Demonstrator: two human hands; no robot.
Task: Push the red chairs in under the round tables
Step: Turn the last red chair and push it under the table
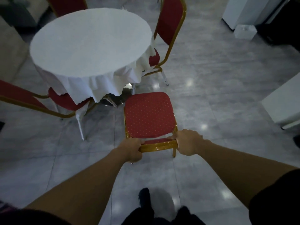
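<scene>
Red chair (148, 114) (seat clear of the round table (90, 41)) gripped at its backrest by left hand (132, 149) and right hand (189, 142).

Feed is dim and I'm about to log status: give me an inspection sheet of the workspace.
Surface: grey tiled floor, glossy with light reflections.
Job's things: held chair fully clear of the round table; right chair and left chair seats partly under the cloth.
Clutter: small white box on the floor, far right.
Grippers: left hand and right hand grip the backrest's top rail.
Cables: nothing seen.
Surroundings: white furniture at right; another red chair behind the table.
</scene>
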